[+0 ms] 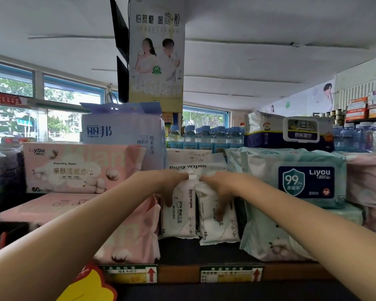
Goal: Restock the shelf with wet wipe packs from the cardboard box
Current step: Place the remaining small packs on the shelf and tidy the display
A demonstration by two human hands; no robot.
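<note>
packs of baby wipes stand upright on the shelf (204, 253), two slim white ones side by side in a narrow slot: the left wipe pack (179, 216) and the right wipe pack (217, 222), touching each other along their inner edges. they sit between a pink tissue pack (130, 235) on the left and a mint green wipes pack (276, 231) on the right, with a flat baby wipes pack (193, 164) lying behind and above them.

the left hand (172, 187) grips the top of the left wipe pack, thumb down its front face and fingers curled over the upper edge. the right hand (217, 190) grips the top of the right wipe pack the same way, fingers draped down its front. the two hands nearly meet over the packs' top seams.

the risk, as i judge it, lies in the tight fit. the packs are soft and tall for their base, so pushing from the top alone could buckle them or tip them forward off the shelf lip once the hands let go. the right pack already leans a little and sits further forward; pressed unevenly, it may slide out. crowding them back could also nudge the flat pack behind. the cardboard box is not in view.
</note>
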